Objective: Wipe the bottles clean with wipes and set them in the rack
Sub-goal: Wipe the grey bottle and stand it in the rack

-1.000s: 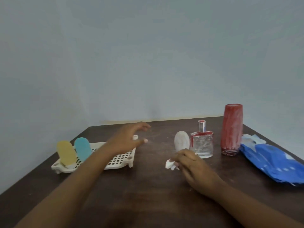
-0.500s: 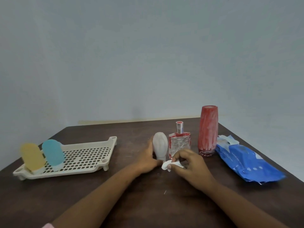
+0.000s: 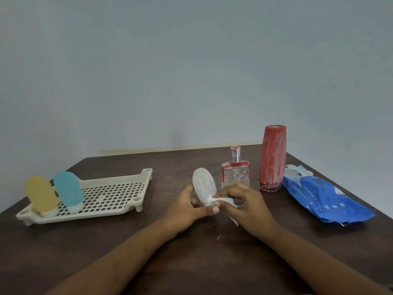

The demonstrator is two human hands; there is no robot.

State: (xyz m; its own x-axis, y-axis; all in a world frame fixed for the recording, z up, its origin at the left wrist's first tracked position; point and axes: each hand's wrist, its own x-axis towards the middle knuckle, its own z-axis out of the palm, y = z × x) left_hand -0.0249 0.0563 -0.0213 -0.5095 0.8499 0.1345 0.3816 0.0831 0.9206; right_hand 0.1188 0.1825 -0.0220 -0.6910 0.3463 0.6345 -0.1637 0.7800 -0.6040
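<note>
My left hand (image 3: 187, 209) grips a small white oval bottle (image 3: 203, 186) by its lower end, lifted off the table and tilted left. My right hand (image 3: 244, 206) pinches a white wipe (image 3: 214, 200) against the bottle's base. A cream perforated rack (image 3: 110, 194) lies at the left, with a yellow bottle (image 3: 40, 194) and a blue bottle (image 3: 68, 191) standing cap-down at its left end. A clear glass perfume bottle (image 3: 235, 173) with red trim and a tall red bottle (image 3: 272, 158) smeared with white stand behind my hands.
A blue pack of wipes (image 3: 325, 199) lies at the right, near the dark wooden table's (image 3: 191, 262) right edge. A pale wall rises just behind the table's far edge.
My left hand came from the rack to the white bottle and lifted it. My right hand brought the wipe up against the bottle's base. The camera view shifted to the right.
</note>
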